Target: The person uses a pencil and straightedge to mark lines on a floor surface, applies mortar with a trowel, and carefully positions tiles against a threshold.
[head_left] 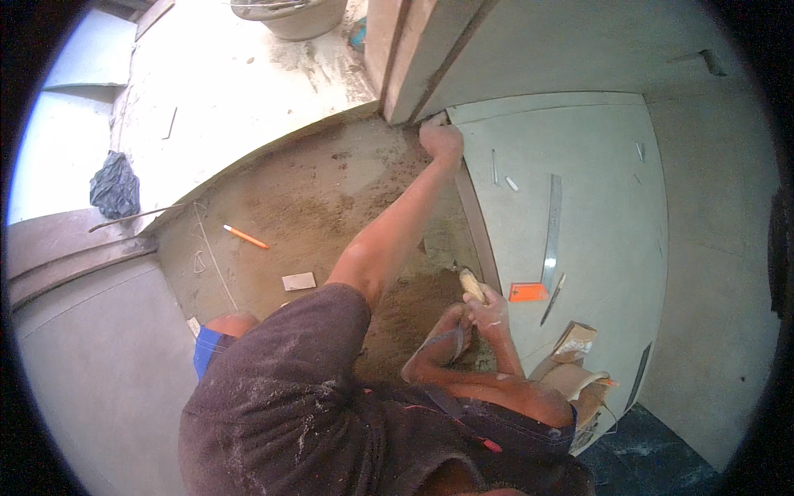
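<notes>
My left hand [442, 140] reaches far forward to the corner at the foot of the door frame [404, 66]. Its fingers are curled there, and whatever they hold is hidden. Close to my body, my right hand [490, 314] is closed around a pale wooden handle [471, 285]; the rest of that tool cannot be made out. This hand is just above my sandalled foot [451, 343], beside a narrow edge strip [480, 223]. Rough brown mortar [339, 182] covers the ground between my hands and to their left.
On the light panel [595, 165] at right lie a metal ruler [552, 223], an orange block [528, 292] and a pen-like tool [553, 299]. An orange pencil [246, 236] and a small tile piece [298, 281] rest on the mortar. A black plastic bag [115, 186] and bucket [289, 16] stand beyond.
</notes>
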Demonstrator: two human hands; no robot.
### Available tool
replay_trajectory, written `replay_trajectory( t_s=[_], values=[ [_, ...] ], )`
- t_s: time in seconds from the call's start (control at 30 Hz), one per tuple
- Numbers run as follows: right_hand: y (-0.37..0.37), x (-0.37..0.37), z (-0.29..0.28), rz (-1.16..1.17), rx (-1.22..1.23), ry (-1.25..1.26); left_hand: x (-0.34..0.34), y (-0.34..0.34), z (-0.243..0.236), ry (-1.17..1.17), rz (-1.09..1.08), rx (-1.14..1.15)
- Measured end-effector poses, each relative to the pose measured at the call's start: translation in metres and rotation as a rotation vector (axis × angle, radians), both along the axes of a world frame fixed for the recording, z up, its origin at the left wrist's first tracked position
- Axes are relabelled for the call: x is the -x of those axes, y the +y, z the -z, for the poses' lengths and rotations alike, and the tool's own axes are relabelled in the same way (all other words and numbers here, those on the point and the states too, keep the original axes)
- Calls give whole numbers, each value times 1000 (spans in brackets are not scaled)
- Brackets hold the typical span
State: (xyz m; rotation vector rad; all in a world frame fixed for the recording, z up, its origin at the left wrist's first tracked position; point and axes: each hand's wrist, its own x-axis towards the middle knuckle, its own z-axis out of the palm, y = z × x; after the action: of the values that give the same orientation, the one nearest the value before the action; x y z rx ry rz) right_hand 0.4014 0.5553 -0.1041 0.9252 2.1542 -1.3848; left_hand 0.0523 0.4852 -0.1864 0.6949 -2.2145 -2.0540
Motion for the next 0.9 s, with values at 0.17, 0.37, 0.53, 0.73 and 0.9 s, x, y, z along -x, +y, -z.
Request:
replay_trajectory(
  t_s=[0.17, 0.37, 0.53, 0.73, 0.9],
  values=[
    [-3, 7, -5, 5, 21, 20, -7, -18, -21, 50, 101, -15],
    [-10, 17, -15, -15, 7, 7, -4, -17, -20, 7, 108, 22],
    [-5, 8, -4, -27, -9, 29, -10, -11, -22, 33, 77, 14],
    [-2, 8, -5, -52, -22, 54, -17, -14, -35, 10, 170, 62],
    [-3, 10, 1, -42, -11, 101, -17, -20, -23, 12, 242, -28]
  ],
)
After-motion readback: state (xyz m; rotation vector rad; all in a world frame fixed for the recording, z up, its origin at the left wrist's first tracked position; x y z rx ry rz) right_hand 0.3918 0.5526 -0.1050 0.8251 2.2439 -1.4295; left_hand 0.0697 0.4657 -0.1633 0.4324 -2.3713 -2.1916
